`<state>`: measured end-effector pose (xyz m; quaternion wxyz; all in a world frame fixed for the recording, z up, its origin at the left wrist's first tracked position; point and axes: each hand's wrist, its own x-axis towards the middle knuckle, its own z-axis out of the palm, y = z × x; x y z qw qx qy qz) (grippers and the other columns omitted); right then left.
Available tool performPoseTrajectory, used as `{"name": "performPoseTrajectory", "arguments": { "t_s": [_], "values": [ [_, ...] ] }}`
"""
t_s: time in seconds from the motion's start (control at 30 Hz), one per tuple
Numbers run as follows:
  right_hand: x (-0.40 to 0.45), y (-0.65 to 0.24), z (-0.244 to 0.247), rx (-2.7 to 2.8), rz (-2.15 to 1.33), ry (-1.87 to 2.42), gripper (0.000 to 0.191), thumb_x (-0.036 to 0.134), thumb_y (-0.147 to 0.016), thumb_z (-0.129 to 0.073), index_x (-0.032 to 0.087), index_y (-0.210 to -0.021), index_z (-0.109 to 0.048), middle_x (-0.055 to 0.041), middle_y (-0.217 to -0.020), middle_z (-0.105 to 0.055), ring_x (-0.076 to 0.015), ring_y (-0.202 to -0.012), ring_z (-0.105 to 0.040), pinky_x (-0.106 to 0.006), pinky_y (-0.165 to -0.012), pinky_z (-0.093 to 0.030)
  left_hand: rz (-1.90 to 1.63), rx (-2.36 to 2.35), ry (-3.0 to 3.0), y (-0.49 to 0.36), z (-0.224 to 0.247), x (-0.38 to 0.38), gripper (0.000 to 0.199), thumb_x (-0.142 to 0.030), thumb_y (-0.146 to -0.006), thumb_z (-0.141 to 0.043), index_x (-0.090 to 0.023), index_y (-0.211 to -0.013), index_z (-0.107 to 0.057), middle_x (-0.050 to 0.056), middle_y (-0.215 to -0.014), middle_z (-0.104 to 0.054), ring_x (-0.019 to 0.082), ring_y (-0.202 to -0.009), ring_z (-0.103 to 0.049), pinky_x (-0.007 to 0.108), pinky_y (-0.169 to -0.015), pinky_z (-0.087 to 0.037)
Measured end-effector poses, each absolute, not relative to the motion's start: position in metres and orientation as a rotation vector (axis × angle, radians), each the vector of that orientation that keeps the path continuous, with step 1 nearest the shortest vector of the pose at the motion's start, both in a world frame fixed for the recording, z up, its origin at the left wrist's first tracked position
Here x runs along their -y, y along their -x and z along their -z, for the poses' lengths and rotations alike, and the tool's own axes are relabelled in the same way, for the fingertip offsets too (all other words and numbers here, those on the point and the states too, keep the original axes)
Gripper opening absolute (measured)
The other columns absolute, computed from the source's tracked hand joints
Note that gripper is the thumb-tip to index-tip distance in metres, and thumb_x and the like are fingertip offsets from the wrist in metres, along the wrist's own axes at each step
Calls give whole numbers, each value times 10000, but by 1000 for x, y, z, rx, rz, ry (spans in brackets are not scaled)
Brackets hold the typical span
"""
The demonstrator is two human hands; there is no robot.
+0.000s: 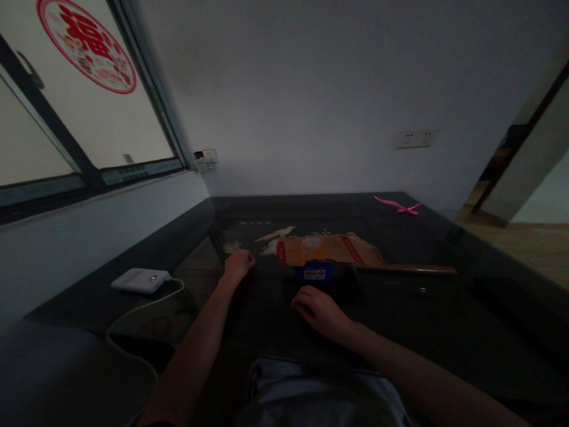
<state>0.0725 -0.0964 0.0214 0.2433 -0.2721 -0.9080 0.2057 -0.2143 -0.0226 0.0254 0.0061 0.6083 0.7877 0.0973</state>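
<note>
My left hand (239, 265) is closed low over the dark table, left of a blue box (315, 271). A faint thin line shows by its fingertips, too dim to name. My right hand (322, 311), with a ring on one finger, rests nearer to me, just in front of the box. Its fingers are curled together, and whatever may be under them is hidden. A flat orange-brown patterned piece with red bands (329, 249) lies above and behind the box, touching neither hand. From its right end runs a brown wooden handle (406, 269).
On the left of the dark glossy table (400, 332) lies a white power bank (141, 280), its white cable (133, 311) trailing toward me. A pink ribbon (402, 207) lies at the far right. A wall stands behind, a window (89, 118) at left.
</note>
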Motion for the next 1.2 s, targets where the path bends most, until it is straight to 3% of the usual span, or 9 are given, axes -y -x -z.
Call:
{"name": "performPoseTrajectory", "arguments": {
  "t_s": [0.23,0.93,1.2],
  "values": [
    [97,-73,-22,2485,-545,735,180,105,-832,-486,187,-906,-628,-47,-928,-600,-154,-875,-548,-262,-783,-448,-484,-2412,-1739,229,-20,14,241,-386,-793,-532,-200,-823,-683,47,-885,-695,163,-810,-632,209,-643,-423],
    [101,-76,-31,2533,-469,708,189,124,-852,-470,189,-937,-625,-58,-940,-606,-163,-883,-552,-269,-769,-451,-465,-2416,-1795,237,-14,14,181,-319,-821,-480,-208,-894,-603,50,-926,-659,167,-864,-616,245,-731,-446],
    [111,-110,-56,2537,-482,708,214,145,-871,-443,185,-967,-630,-54,-905,-626,-151,-826,-575,-250,-732,-453,-945,-2149,-2112,220,-29,15,198,-200,-825,-460,-177,-990,-567,55,-985,-614,152,-911,-585,260,-838,-451]
  ]
}}
